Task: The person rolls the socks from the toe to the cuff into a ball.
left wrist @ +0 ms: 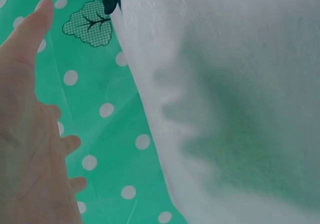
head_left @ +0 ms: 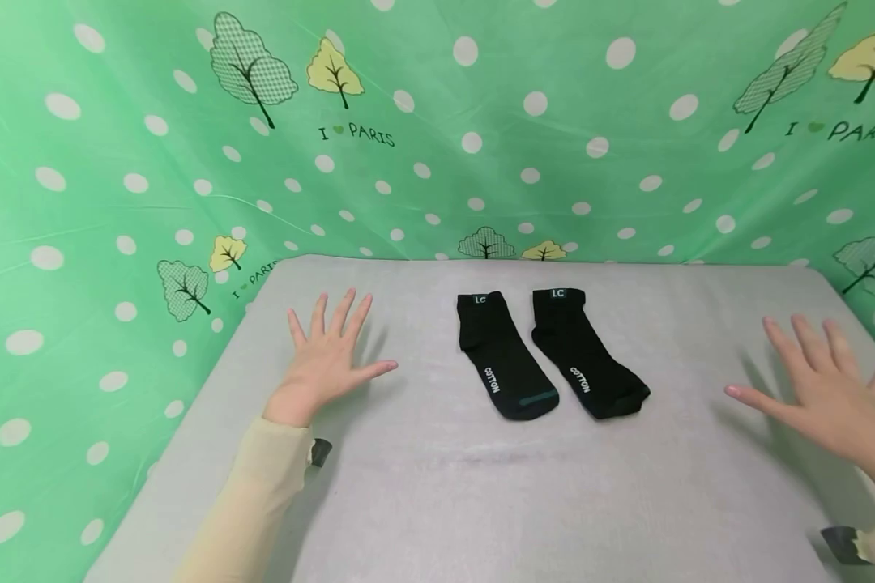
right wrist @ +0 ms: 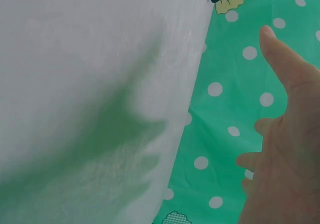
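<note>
Two black socks lie side by side, flat on the pale table, in the head view. The left sock (head_left: 503,356) shows an LC label at its cuff, the word COTTON and a teal line at the toe. Beside it, the right sock (head_left: 586,356) bears the same label and word, its toe slightly folded. Well to the left of the socks, my left hand (head_left: 324,360) is held above the table with fingers spread, holding nothing. My right hand (head_left: 831,397) is likewise spread over the table's right side. Both wrist views catch only a small dark piece of sock at the top.
The table (head_left: 481,502) has a light grey-white cover. A green polka-dot curtain (head_left: 423,121) with printed trees and "I PARIS" lettering hangs behind it and along its sides. Shadows of both hands fall on the tabletop.
</note>
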The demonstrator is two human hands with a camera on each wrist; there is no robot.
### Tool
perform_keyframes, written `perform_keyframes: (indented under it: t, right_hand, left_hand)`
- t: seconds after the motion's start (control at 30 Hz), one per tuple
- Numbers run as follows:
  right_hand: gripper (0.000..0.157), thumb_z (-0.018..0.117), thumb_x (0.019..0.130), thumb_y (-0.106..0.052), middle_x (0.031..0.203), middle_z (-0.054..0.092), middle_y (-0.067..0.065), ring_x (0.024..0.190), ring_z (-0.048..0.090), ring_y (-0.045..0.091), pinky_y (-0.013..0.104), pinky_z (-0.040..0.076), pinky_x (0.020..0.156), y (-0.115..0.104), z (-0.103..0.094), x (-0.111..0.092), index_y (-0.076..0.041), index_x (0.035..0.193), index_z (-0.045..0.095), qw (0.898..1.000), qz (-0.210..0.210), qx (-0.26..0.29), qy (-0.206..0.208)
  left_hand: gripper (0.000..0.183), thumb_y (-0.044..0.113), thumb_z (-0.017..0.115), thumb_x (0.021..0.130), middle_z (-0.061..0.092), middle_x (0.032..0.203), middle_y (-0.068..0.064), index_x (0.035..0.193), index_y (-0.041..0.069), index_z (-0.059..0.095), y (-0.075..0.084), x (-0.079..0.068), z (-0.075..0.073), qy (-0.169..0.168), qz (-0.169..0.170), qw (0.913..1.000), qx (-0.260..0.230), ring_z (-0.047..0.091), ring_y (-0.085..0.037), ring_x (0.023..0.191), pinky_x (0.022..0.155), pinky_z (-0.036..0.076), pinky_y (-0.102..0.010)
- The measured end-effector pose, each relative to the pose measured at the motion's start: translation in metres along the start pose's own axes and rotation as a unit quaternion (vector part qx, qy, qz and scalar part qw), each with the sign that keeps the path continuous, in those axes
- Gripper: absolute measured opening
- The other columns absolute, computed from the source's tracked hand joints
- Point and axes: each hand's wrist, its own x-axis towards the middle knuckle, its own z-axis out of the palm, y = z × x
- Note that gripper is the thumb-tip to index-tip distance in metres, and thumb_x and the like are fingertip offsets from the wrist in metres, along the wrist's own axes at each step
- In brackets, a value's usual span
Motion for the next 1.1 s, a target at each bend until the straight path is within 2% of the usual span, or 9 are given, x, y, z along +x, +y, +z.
perform_keyframes:
  t: [0.33,1.1]
  right_hand:
    - [0.106,0.06,0.09,-0.06,0.164,-0.019,0.019,0.148,-0.031,0.04,0.085,-0.02,0.096,-0.008,0.002,0.002,-0.019,0.16,-0.009,0.999,-0.02,0.027,-0.011]
    - [0.102,0.058,0.093,-0.06,0.166,-0.01,0.022,0.151,-0.023,0.041,0.082,-0.019,0.102,-0.031,0.006,0.013,-0.021,0.161,-0.007,0.998,-0.048,0.033,-0.017]
  left_hand:
    - [0.109,0.082,0.051,0.081,0.001,0.17,-0.004,0.162,0.026,0.003,0.004,0.002,-0.001,-0.004,-0.001,1.0,0.002,-0.006,-0.045,0.154,0.111,-0.011,-0.078]
    - [0.109,0.082,0.051,0.082,0.005,0.17,-0.005,0.162,0.025,0.004,0.01,0.008,0.002,0.0,0.011,0.9999,0.0,0.0,-0.047,0.153,0.112,-0.007,-0.079]
